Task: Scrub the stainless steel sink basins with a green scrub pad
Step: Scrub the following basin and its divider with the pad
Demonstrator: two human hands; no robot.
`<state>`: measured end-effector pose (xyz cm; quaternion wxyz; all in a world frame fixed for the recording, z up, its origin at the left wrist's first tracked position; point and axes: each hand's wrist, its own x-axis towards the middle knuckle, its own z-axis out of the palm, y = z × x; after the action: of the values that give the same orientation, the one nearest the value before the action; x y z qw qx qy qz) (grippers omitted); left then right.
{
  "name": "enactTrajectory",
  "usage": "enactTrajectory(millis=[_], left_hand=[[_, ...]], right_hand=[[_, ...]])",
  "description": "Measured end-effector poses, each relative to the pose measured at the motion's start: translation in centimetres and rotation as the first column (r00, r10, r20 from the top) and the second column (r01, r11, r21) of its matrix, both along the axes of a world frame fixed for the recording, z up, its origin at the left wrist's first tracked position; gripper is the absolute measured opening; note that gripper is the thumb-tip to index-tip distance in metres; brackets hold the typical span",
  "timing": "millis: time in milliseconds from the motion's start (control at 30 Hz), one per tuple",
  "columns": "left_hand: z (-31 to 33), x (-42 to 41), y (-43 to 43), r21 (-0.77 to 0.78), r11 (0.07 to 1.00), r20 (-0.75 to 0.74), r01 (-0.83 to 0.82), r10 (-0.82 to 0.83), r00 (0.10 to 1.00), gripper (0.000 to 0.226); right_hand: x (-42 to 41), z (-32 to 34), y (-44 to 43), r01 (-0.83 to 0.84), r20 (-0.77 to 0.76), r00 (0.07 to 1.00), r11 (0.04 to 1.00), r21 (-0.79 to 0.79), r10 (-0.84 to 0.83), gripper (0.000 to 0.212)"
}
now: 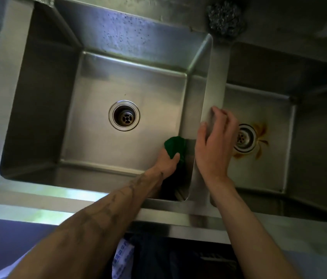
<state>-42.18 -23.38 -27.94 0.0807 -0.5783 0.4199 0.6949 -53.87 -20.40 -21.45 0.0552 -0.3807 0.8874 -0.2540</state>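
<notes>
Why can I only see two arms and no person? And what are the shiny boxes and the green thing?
The camera sits on the person's head and looks down, so only their arms show. The shiny boxes are steel sink basins. The left hand holds a green scrub pad low against the right wall of the middle basin. The right hand grips the divider between that basin and the right basin, whose drain has rusty brown stains around it. A steel wool ball sits on the back ledge.

Steel wool ball [224, 18] top right; white printed cloth [123, 256] bottom centre.
</notes>
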Motion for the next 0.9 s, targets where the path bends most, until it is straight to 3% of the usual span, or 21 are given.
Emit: enactTrajectory(millis=[67,133,200,267,400,533,700,900], left_hand=[[1.1,0.5,0.3,-0.012,1.0,-0.111,0.006,-0.007,0.994,0.015],[1.4,0.7,0.7,-0.094,0.995,-0.124,0.036,-0.048,0.991,0.009],[1.3,0.3,0.6,-0.147,0.974,0.003,0.173,-0.174,0.985,0.036],[1.1,-0.1,0.2,-0.071,0.957,0.14,0.282,-0.27,0.953,0.051],[1.8,0.2,-0.3,0.01,0.983,0.034,0.182,-0.183,0.983,0.053],[3.5,1.6,0.8,0.0,0.999,-0.139,0.041,-0.04,0.989,0.035],[2.8,0.4,0.5,0.0,0.986,0.037,0.167,-0.167,0.985,0.05],[4.0,1.7,-0.4,0.053,0.998,-0.187,0.044,-0.034,0.982,0.035]], right_hand=[[0.0,-0.2,-0.1,-0.005,-0.01,1.0,1.0,-0.017,0.004,0.037],[0.1,-0.3,-0.1,-0.009,-0.021,1.0,1.0,-0.022,0.009,0.037],[0.0,-0.4,0.0,-0.009,-0.035,0.999,1.0,-0.017,0.008,0.036],[0.0,-0.3,0.0,-0.008,-0.047,0.999,1.0,-0.015,0.007,0.036],[0.2,-0.3,-0.2,-0.007,-0.07,0.998,1.0,-0.005,0.007,0.036],[0.2,-0.3,-0.2,0.0,-0.089,0.996,1.0,0.004,0.001,0.036],[0.2,-0.1,-0.2,0.001,-0.094,0.996,1.0,0.005,0.0,0.037],[0.1,-0.4,-0.2,0.005,-0.111,0.994,1.0,0.008,-0.004,0.035]])
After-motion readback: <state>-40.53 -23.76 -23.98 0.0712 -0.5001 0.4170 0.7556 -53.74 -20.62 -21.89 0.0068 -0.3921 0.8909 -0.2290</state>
